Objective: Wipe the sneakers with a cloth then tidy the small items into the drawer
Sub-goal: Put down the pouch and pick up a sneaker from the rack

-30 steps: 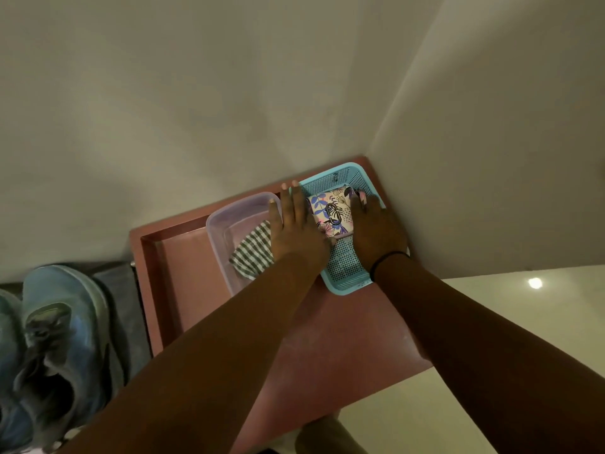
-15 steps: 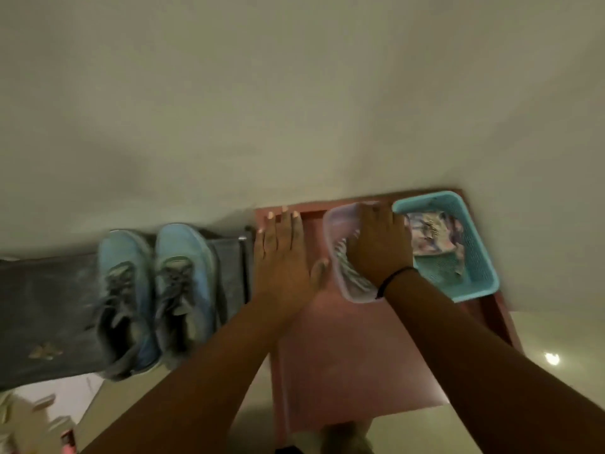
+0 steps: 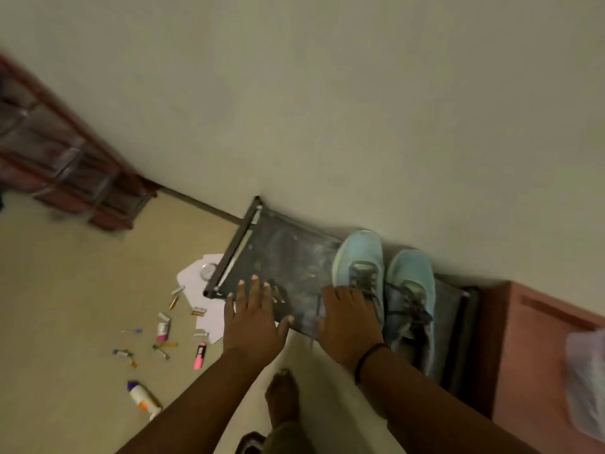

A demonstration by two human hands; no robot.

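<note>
Head view: left hand (image 3: 253,317) spread flat, empty; right hand (image 3: 348,317) fingers relaxed on left sneaker (image 3: 360,267), pair on dark rack (image 3: 281,257); small items (image 3: 163,329) scattered on floor (image 3: 65,306), drawer (image 3: 543,348) right, bare foot (image 3: 283,398) below

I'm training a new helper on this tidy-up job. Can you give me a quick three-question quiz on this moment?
1. True or false: the sneakers sit on the dark rack.
2. Which hand rests on a sneaker? A. left hand B. right hand
3. Fill in: the pink highlighter lies on the ____.

Key: 1 true; 2 B; 3 floor.
</note>
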